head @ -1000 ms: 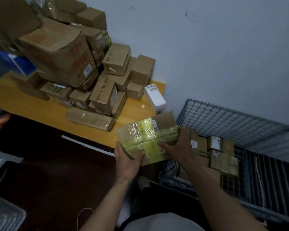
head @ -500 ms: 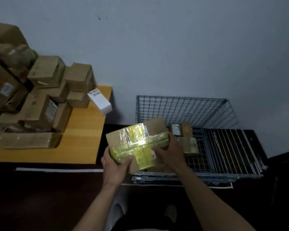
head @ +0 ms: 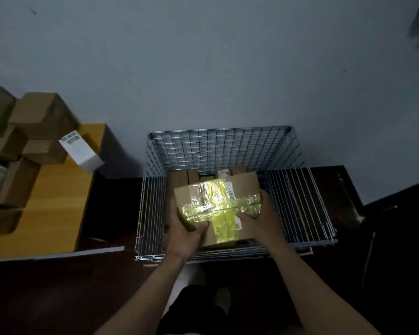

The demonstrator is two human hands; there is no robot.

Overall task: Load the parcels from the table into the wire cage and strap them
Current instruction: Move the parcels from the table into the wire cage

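Both hands grip a taped parcel over the open cage.

The left hand (head: pixel 189 234) curls its fingers round the near left corner of the brown cardboard parcel banded in shiny yellow tape (head: pixel 215 197). The right hand (head: pixel 260 220) grips the right end, thumb across the tape. Between them the parcel is tilted over the mouth of the grey wire cage (head: pixel 218 146). Plain brown boxes (head: pixel 179 182) lie inside the cage just beyond the fingertips. Well off past the left hand, a wooden table (head: pixel 56 213) carries stacked cardboard boxes (head: pixel 39 114) and a white carton (head: pixel 82 153).
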